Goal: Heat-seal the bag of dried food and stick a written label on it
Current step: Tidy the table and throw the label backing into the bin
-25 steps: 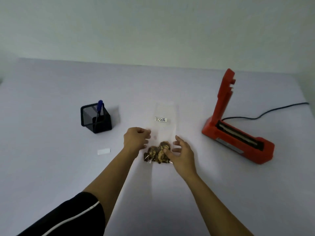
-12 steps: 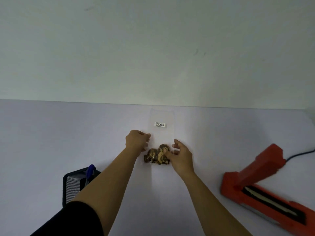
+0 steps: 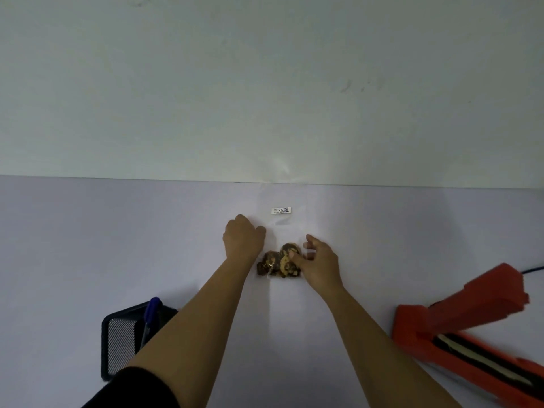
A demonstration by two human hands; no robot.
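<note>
Moved: against one second ago the view has tipped upward. The pen holder and sealer now sit low in the picture, while bag and hands keep the middle.

Item: bag [image 3: 284, 228], clear film, held in front of the person at picture centre. Its top edge shows faintly across the line where table [image 3: 88, 245] meets wall [image 3: 265, 83].
Contents: dried food [image 3: 278, 262], brown lumps, gathered at the bag's bottom.
Label [image 3: 281, 210]: small white strip with dark writing, stuck on the upper part of the bag; the writing is too small to read.

Left hand [image 3: 244, 238]: at the bag's 9 o'clock, fingers curled together, thumb closed on the left edge of the film.
Right hand [image 3: 319, 260]: at 4 o'clock, thumb pressed on the food lumps, fingers curled round the bag's right edge.

Surroundings: black mesh pen holder [image 3: 117, 343] at 7 o'clock, blue pen [image 3: 151, 310] upright in it, partly hidden by the left forearm. Red sealer [image 3: 459, 328] at 4 o'clock, arm raised, well apart from the bag. Dark cord [image 3: 532, 270] at the right edge. Black sleeve [image 3: 135, 390] at 7 o'clock, bottom.
</note>
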